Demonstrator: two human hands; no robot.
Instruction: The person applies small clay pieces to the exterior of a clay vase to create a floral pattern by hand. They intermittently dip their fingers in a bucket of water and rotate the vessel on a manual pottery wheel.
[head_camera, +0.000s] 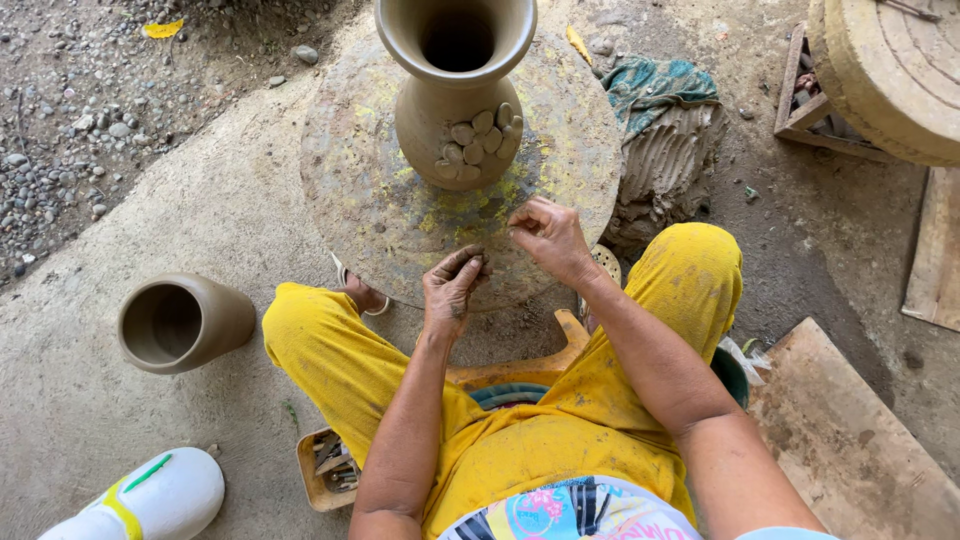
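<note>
From the head camera, looking straight down: a tall clay vase (458, 95) stands upright on a round, mud-stained turntable (380, 200), its wide mouth open toward the camera. A cluster of small oval clay petals (478, 143) is stuck to the vase's belly on the side facing the person.

The left hand (452, 285) rests over the near edge of the turntable, fingers curled shut around a small lump of clay (474, 264) pinched at the fingertips. The right hand (548, 235) hovers just beside it over the turntable, fingers bent and drawn together at the tips; whether it grips any clay cannot be told. The two hands are near each other but not touching, and both are apart from the vase.

The person sits in yellow trousers (330, 350), knees either side of the turntable. On the concrete floor to the left lies a smaller clay pot (183, 322) on its side, with a white plastic jug (150, 500) nearer the camera. A small tray of tools (328, 470) sits under the left leg. Beyond the right knee a ridged heap of clay (665, 165) sits under a teal cloth (655, 85)
</note>
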